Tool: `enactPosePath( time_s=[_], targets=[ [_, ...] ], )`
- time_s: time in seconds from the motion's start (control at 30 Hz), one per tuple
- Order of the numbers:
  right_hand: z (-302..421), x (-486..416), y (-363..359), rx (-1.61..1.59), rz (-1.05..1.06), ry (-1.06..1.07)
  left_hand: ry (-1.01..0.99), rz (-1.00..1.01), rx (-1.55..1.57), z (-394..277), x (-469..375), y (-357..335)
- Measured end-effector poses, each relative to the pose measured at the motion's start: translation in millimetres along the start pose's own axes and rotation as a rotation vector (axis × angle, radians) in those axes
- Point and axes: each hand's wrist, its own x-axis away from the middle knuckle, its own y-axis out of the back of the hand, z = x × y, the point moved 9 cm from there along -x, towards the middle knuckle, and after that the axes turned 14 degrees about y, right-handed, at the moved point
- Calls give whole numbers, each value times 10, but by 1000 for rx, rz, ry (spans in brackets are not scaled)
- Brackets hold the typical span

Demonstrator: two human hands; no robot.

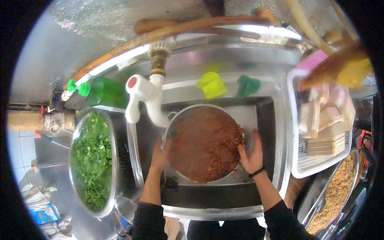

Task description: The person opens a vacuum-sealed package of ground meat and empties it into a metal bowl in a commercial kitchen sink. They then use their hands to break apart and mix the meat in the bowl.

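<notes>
A round metal basin [196, 106] sits within the sink [267, 192], heaped with reddish-brown, wet-looking food [207, 144] that may be minced meat. The heap covers part of the rim on the right. My left hand [160, 153] grips the basin's left side, its fingers partly hidden and blurred. On the opposite side my right hand [251, 154] holds the basin's edge, thumb towards the food and fingers outside. A dark bracelet [256, 172] circles my right wrist. The white tap [153, 99] with a red-marked lever reaches over the basin's upper left rim.
Behind the sink lie a yellow-green cloth [211, 85] and a dark green scouring pad [247, 86]. A green bottle [108, 92] stands left, above a bowl of chopped greens [93, 162]. At right are a white plastic basket [295, 144] of pale flat pieces and a tray of brown crumbs [334, 195].
</notes>
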Motion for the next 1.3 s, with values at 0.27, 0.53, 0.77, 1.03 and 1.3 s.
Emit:
enactPosePath(
  time_s=[0.27,0.53,0.77,1.03,1.3],
  targets=[
    [-396,-134,-450,-367,-9,-103,71,57,-15,172,171,-61],
    [126,-200,-449,-116,61,72,-486,-480,-549,-350,1069,-387],
    [434,-78,-609,109,210,185,-455,-343,-648,-444,1073,-811],
    [637,-84,-961,-4,275,85,-475,-174,-708,-257,800,-919],
    [748,-42,-720,142,195,70,-392,-82,-980,-1118,825,-480]
  ],
)
